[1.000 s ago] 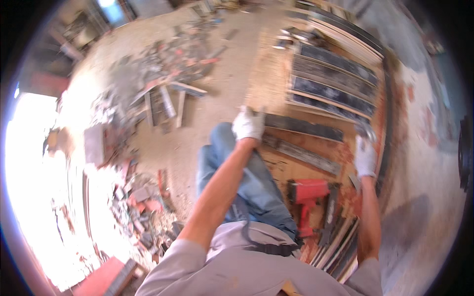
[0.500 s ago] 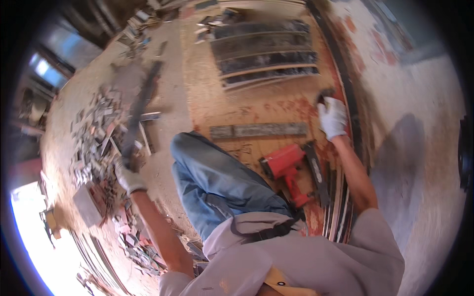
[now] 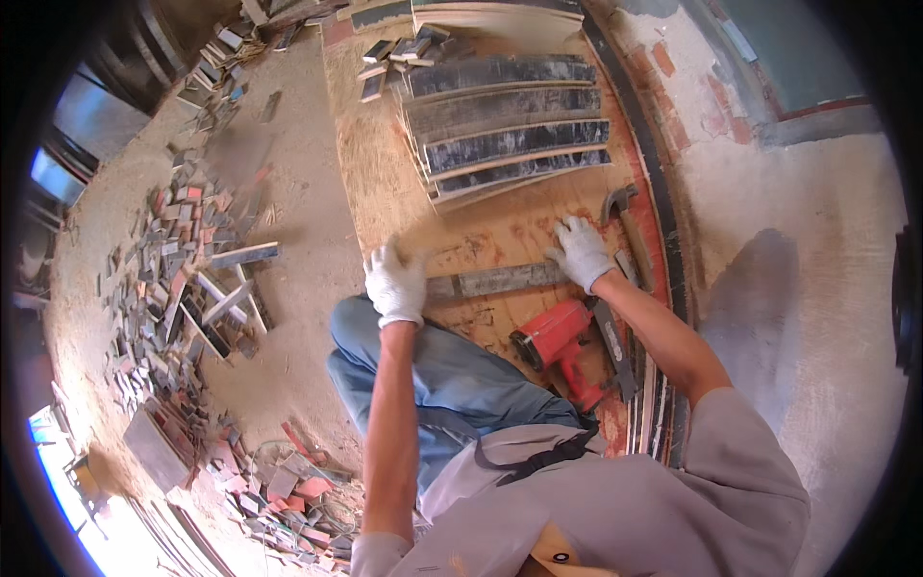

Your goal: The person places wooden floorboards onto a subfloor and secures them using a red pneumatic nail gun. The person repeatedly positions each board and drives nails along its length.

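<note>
A short weathered wooden strip (image 3: 510,280) lies across the plywood surface in front of my knees. At its left end my gloved left hand (image 3: 395,287) is held with fingers apart, nothing visible in it. My gloved right hand (image 3: 584,254) is over the strip's right end, fingers stretched out; whether it touches the wood is hard to tell. Just right of that hand lies a claw hammer (image 3: 630,229), head away from me. A red nail gun (image 3: 558,338) rests nearer to me, beside my thigh.
Beyond the strip stands a row of dark-faced boards (image 3: 514,101), with small block offcuts (image 3: 404,53) behind. Scrap wood pieces (image 3: 173,260) are heaped on the floor at left. Long strips (image 3: 646,413) lie along the right edge, near the wall (image 3: 760,212).
My left hand has swung right from the scrap heap, and the long dark strip it held is gone from it. My right hand has let go of the hammer and moved left to the strip.
</note>
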### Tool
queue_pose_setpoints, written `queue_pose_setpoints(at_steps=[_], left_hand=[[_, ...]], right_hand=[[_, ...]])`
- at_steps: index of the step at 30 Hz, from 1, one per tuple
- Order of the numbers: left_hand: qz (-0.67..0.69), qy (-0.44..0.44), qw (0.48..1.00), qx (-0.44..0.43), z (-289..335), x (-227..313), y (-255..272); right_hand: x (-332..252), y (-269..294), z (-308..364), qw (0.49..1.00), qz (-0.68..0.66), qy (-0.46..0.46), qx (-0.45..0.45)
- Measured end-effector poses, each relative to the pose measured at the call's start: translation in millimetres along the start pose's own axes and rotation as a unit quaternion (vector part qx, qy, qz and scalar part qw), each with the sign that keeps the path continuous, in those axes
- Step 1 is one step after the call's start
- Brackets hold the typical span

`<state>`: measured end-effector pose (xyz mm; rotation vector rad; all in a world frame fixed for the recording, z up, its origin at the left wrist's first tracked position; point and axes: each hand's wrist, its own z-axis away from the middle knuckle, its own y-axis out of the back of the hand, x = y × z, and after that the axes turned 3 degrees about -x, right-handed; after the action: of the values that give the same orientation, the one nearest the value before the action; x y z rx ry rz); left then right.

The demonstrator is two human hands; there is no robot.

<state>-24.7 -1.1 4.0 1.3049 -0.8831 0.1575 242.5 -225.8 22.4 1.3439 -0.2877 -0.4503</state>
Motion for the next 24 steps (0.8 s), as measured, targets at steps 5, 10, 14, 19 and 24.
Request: queue_pose_setpoints(at_steps=[5, 10, 14, 19, 24], left_hand=[[-0.016, 0.022, 0.998, -0.05, -3.5, 20.3, -17.2], [0.044, 0.066, 0.992, -0.096, -20.0, 36.6, -21.6], [0.102, 0.084, 0.989, -0.064, -37.1, 47.9, -47.7], [0.162, 0.134, 0.978, -0.012, -33.0, 62.0, -51.3], [0.163, 0.066, 0.984, 0.021, -55.2, 72.2, -61.6]], right_hand=[[4.4, 8.8, 4.7, 0.997, 0.005, -0.045, -0.058], [10.7, 4.9, 7.9, 0.998, -0.042, -0.051, -0.02], [12.9, -1.4, -3.2, 0.998, -0.014, -0.057, -0.001], [72.7, 10.6, -25.5, 0.94, -0.24, -0.121, 0.209], [146.2, 29.8, -95.3, 0.916, -0.162, -0.243, 0.274]])
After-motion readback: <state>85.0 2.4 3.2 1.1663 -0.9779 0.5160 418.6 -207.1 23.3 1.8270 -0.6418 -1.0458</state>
